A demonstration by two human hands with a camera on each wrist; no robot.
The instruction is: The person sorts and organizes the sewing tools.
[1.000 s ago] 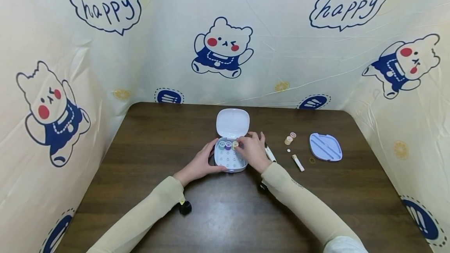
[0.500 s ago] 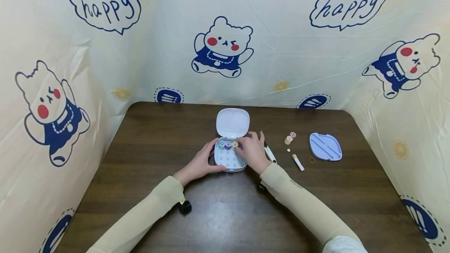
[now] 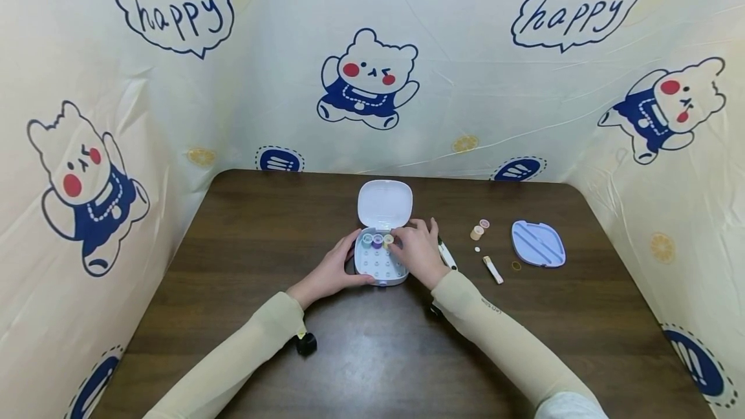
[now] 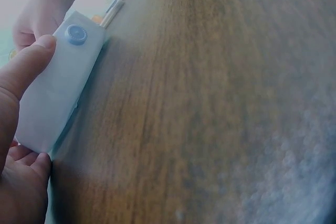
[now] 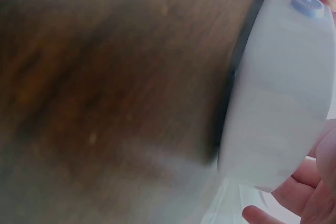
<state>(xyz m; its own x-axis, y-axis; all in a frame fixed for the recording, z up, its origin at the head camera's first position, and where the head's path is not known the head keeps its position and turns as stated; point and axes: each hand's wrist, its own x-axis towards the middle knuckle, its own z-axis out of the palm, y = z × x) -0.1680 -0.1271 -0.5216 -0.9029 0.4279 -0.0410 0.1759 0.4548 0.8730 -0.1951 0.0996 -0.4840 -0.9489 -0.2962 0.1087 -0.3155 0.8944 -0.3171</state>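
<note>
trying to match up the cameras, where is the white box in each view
Head: white box just below centre.
Left wrist: white box at upper left.
Right wrist: white box along the right edge.
Shared landmark: the blue button on its front, tiny in the head view.

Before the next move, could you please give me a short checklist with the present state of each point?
1. White rounded plastic box steadied: ok; the left hand grips its side and front corner.
2. White rounded plastic lid open: ok; it is raised at the far side.
3. Small yellow cylinder in the right hand: ok; thumb and finger pinch it beside the small purple cylinder.
4. Yellow cylinder fully seated: cannot tell; its base is hidden.
5. Small beige cylinder in the box: not ok; it is on the brown wooden table.
</note>
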